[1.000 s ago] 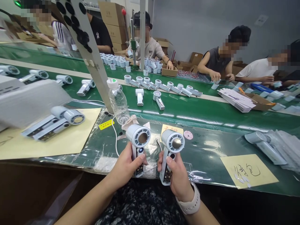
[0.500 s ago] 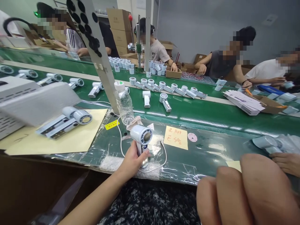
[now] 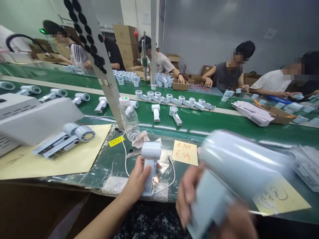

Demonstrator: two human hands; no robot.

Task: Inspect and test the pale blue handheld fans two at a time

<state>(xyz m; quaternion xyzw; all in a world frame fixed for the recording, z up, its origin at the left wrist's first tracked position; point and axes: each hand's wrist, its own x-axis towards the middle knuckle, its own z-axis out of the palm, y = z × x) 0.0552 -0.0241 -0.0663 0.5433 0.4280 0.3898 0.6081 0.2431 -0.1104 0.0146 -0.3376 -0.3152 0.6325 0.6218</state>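
My left hand (image 3: 137, 181) is wrapped round the handle of a pale blue handheld fan (image 3: 150, 159), held upright over the near edge of the plastic-covered green table (image 3: 219, 166) and turned side-on. A white cable (image 3: 171, 174) lies beside it. My right hand (image 3: 199, 202) is close to the camera and blurred; it grips a second pale blue fan (image 3: 239, 162), tilted with its round head up to the right. A yellow handwritten note (image 3: 185, 152) lies between the two fans.
A water bottle (image 3: 129, 118) stands by a slanted perforated metal post (image 3: 99, 53). Two fans (image 3: 66, 141) lie on yellow paper at left beside a grey box (image 3: 32, 116). More fans (image 3: 174, 99) ride the green conveyor. Several people sit across it. Bagged fans (image 3: 306, 162) lie at right.
My right hand came back from the right with a fan and now holds it close to the camera. My left hand turned its fan from facing me to side-on.
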